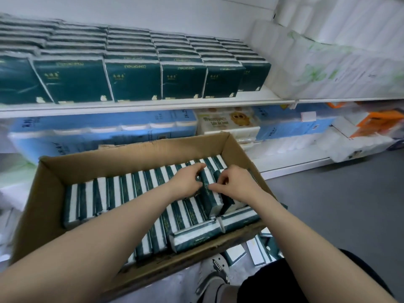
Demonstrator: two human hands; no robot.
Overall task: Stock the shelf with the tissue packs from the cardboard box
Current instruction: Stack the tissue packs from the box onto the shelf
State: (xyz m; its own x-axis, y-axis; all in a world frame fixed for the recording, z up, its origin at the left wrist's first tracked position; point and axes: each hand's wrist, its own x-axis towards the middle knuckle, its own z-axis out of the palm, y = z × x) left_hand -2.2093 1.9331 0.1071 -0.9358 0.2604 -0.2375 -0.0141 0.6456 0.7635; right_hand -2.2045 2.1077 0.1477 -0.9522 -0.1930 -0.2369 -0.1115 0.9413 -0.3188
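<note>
In cardboard box point(50, 171), left hand point(188, 180) and right hand point(236, 182) pinch raised tissue pack point(211, 200); shelf packs point(133, 79) read "COMFORTABLE".

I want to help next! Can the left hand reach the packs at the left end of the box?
Probably yes: the cardboard box is open on top and nothing covers the left-end packs. But the left hand is busy gripping a raised pack with the right hand.

Left hand point(187, 182): fingertips hidden behind the raised tissue pack point(211, 199). Right hand point(237, 182): fingertips curled under, out of sight. Gold print beside the fingers is too blurred to read. Forearms cover the cardboard box's point(54, 171) near wall.
</note>
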